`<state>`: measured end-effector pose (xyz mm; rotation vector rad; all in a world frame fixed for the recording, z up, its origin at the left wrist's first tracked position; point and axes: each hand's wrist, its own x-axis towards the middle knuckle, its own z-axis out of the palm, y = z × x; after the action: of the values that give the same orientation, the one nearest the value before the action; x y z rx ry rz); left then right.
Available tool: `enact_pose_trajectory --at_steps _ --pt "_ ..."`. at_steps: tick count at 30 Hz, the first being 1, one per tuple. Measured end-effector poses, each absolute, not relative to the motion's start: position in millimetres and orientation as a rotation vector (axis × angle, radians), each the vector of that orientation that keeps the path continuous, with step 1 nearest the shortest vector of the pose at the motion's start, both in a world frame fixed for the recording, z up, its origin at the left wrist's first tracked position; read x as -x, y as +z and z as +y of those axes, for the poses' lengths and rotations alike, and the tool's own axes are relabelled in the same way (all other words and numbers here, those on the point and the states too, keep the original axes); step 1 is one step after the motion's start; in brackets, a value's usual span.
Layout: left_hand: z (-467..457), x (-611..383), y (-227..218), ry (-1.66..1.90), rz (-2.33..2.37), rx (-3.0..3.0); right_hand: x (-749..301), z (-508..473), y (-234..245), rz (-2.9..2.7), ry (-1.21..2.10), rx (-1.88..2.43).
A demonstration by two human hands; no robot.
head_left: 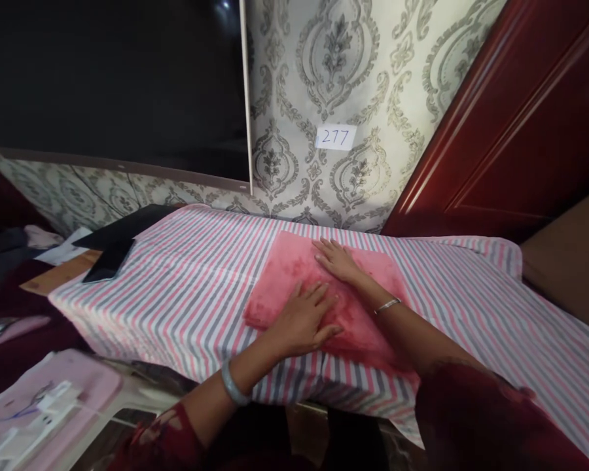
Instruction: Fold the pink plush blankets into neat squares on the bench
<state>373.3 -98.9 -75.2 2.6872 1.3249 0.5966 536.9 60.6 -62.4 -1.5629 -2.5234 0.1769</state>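
A folded pink cloth (279, 268) with darker red patches lies flat on a striped cloth (201, 261) that covers the table. Its texture looks soft, but its exact kind is unclear. My left hand (307, 320) rests palm down on its near part, fingers spread. Further back and to the right, my right hand (338, 261) lies flat on the same cloth, fingers stretched out. Neither hand grips anything. Part of the pink cloth is hidden beneath my hands and right forearm.
A large dark television screen (118, 78) is at the back left. A paper marked 277 (336, 137) hangs on the patterned wall. Dark red wooden panelling (510, 124) stands at right. At lower left is a pink board (88, 376) with white items.
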Motion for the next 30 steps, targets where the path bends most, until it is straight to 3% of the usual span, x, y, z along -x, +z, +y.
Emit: enact_pose_trajectory --at_steps 3,7,12,16,23,30 --pt "-103 -356 -67 0.636 1.667 -2.624 -515 45 -54 -2.669 0.215 1.299" --pt "-101 -341 -91 0.573 1.943 -2.554 -482 51 -57 -2.826 0.332 1.171" --pt "-100 -340 -122 0.619 1.968 -2.566 -464 92 -68 -2.768 0.435 1.362" --pt "-100 -340 -122 0.636 1.995 -2.543 -463 117 -75 -2.724 0.539 1.446" --pt "-96 -339 -120 0.623 2.015 -2.541 -463 129 -93 -2.657 0.438 1.413" --pt "-92 -339 -113 0.549 2.059 -2.591 -463 106 -63 -2.588 0.419 1.435"
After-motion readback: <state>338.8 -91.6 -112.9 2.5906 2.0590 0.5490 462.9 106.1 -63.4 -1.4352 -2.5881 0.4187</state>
